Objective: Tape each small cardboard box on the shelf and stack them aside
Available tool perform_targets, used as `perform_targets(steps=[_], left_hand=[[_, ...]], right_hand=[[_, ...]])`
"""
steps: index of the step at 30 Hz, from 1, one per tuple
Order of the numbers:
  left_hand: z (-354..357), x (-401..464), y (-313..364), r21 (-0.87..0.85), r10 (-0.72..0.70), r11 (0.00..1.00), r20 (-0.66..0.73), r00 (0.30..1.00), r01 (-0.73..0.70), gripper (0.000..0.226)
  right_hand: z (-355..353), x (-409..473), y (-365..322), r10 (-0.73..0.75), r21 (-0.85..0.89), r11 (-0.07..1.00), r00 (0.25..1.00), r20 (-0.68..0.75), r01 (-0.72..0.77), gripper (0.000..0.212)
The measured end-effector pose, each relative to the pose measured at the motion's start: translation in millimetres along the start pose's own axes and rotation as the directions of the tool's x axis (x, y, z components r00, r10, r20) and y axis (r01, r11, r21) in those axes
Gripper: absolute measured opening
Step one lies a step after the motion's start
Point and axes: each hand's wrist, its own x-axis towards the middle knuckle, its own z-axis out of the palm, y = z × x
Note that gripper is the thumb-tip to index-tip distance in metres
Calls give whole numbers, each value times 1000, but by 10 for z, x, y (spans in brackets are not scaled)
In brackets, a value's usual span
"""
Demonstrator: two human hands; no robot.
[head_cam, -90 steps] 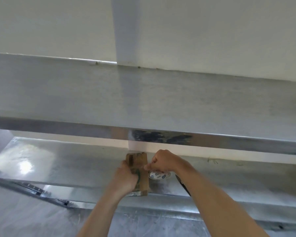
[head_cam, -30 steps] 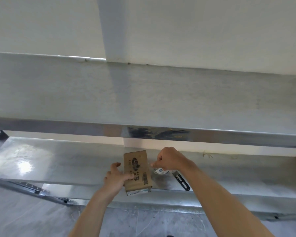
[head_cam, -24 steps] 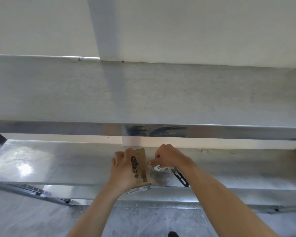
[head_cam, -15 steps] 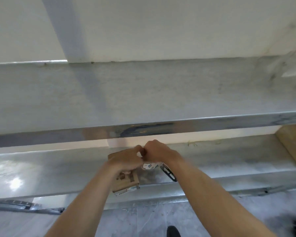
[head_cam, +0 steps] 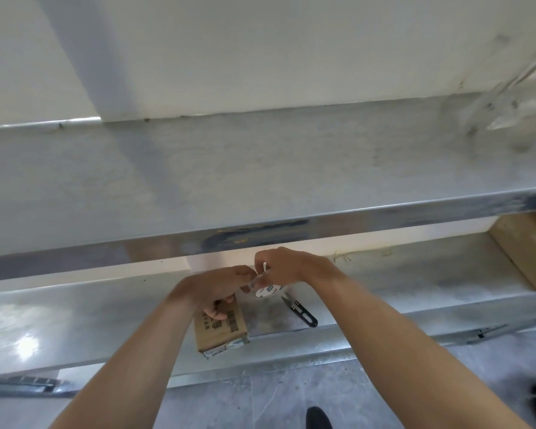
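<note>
A small brown cardboard box with black print and a barcode lies on the lower steel shelf, its near end over the front edge. My left hand holds the box's far end, thumb on its top face. Its fingertips meet my right hand just right of the box. My right hand grips a white tape roll with blue print, and a short pale strip stands up between its fingers. The roll's upper part is hidden by both hands.
Small black thread snips lie on the shelf right of the roll. A wide upper steel shelf overhangs the work spot. A larger cardboard box stands at the shelf's far right. A dark shoe shows on the floor below.
My left hand slid from the box's left side to its far end and came against my right hand at the roll. The view swung right, revealing the larger box.
</note>
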Motion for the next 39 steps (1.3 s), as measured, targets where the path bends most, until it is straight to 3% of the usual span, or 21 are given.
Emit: perform_targets(steps=[6, 9, 13, 15, 18, 24, 26, 28, 30, 32, 34, 37, 39], left_hand=[[19, 33, 12, 39, 19, 999, 5, 1000, -19, 11], [25, 77, 18, 189, 60, 980, -14, 998, -56, 6], [-20, 204, 18, 333, 139, 936, -49, 989, -115, 18], [-54, 217, 4, 210, 136, 969, -10, 991, -131, 18], [-124, 194, -1, -18, 85, 996, 109, 990, -84, 47], [-166, 325, -89, 15, 75, 997, 158, 985, -78, 62], [-173, 356, -125, 6, 59, 998, 145, 988, -60, 53], [-186, 382, -152, -11, 61, 998, 150, 987, -60, 45], [-197, 439, -191, -61, 75, 996, 165, 983, -66, 52], [-205, 499, -233, -69, 105, 993, 184, 977, -94, 63], [-206, 491, -245, -76, 127, 991, 202, 971, -113, 67], [-217, 523, -258, -98, 153, 986, 232, 961, -134, 64], [-216, 550, -274, -91, 158, 986, 232, 960, -141, 63]], right_hand=[[-75, -112, -59, -85, 38, 996, 996, -36, 86, 27], [-54, -153, -88, -104, 60, 992, 993, -52, 108, 27], [-18, -189, -109, -141, 65, 987, 987, -78, 147, 28], [-9, -200, -111, -148, 64, 986, 986, -74, 153, 28], [-18, -213, -106, -147, 67, 986, 985, -90, 153, 28], [0, -213, -111, -127, 78, 988, 987, -96, 135, 31], [14, -207, -106, -132, 96, 985, 985, -114, 144, 32], [12, -237, -80, -154, 112, 979, 978, -139, 170, 41], [27, -330, -3, -131, 203, 964, 972, -195, 171, 59], [117, -482, 175, -1, 402, 906, 953, -302, 128, 59], [322, -601, 405, 213, 461, 888, 898, -386, -12, 43], [757, -649, 619, 407, 208, 912, 849, -337, -354, 34], [994, -619, 598, 408, 81, 911, 861, -305, -403, 39]])
